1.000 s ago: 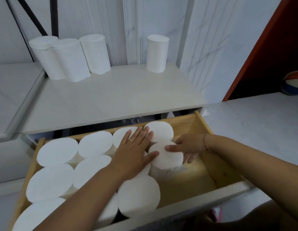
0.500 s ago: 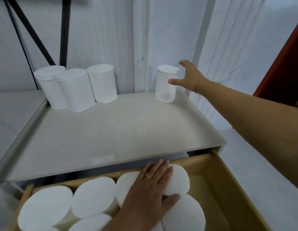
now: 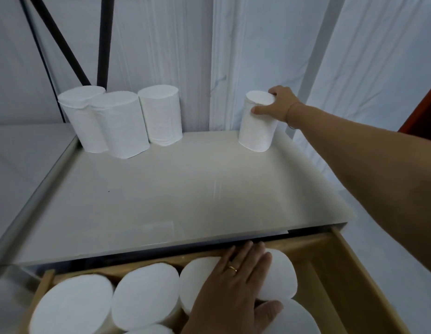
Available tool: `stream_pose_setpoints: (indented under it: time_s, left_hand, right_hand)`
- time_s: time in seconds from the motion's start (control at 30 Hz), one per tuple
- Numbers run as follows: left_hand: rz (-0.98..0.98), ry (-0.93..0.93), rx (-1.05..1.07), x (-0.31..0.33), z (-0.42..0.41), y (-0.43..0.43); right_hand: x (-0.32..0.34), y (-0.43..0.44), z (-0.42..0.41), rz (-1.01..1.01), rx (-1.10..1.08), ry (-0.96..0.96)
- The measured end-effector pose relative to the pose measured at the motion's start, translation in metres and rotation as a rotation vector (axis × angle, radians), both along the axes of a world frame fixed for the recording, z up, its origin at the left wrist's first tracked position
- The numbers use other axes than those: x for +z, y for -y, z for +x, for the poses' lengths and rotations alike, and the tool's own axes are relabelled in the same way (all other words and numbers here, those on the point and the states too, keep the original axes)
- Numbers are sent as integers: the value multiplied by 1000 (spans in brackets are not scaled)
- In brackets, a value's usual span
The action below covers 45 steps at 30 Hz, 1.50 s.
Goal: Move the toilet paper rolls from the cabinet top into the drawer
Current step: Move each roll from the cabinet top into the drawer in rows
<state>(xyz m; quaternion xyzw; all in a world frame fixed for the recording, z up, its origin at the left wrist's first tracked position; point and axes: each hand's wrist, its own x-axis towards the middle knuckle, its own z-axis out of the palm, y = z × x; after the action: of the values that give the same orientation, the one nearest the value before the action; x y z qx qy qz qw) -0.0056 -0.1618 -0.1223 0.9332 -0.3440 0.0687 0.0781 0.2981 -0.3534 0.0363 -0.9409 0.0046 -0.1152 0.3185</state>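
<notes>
A lone white toilet paper roll [image 3: 255, 126] stands upright at the back right of the pale cabinet top [image 3: 161, 194]. My right hand [image 3: 278, 104] wraps around its upper part, thumb in front and fingers behind. Three more rolls [image 3: 120, 121] stand together at the back left. Below the cabinet top the wooden drawer [image 3: 330, 266] is pulled out and holds several upright rolls [image 3: 142, 292]. My left hand [image 3: 236, 288] lies flat with spread fingers on the tops of the drawer's rolls.
A white wall with vertical mouldings [image 3: 221, 56] rises right behind the rolls. Two dark poles [image 3: 98, 42] lean at the back left. A lower grey surface [image 3: 21, 150] lies left of the cabinet. The drawer's right end shows bare wood.
My right hand left the drawer, reached to the back right of the cabinet top and closed around the lone roll. My left hand stayed on the drawer's rolls. The camera tilted up.
</notes>
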Motion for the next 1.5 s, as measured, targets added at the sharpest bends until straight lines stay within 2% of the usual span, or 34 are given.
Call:
stream_pose_setpoints:
  time_s: [0.23, 0.33, 0.7, 0.87, 1.07, 1.23, 1.5]
  left_hand:
    - [13, -62, 52, 8, -8, -1]
    - [-72, -141, -2, 2, -6, -1]
    - [21, -44, 107, -5, -16, 5]
    - [10, -58, 144, -7, -22, 6]
    - [47, -78, 157, -7, -34, 2]
    - [66, -73, 167, -6, -37, 2]
    - [37, -106, 180, -4, -37, 1]
  right_hand:
    - [23, 15, -76, -57, 279, -222]
    - [28, 28, -127, -79, 371, -306]
    - [31, 82, -261, -105, 521, -410]
    - [-2, 92, -301, -94, 548, -518]
    - [-16, 117, -331, 4, 524, -497]
    - [-29, 117, -334, -125, 500, -464]
    - [-102, 77, -311, -224, 463, -451]
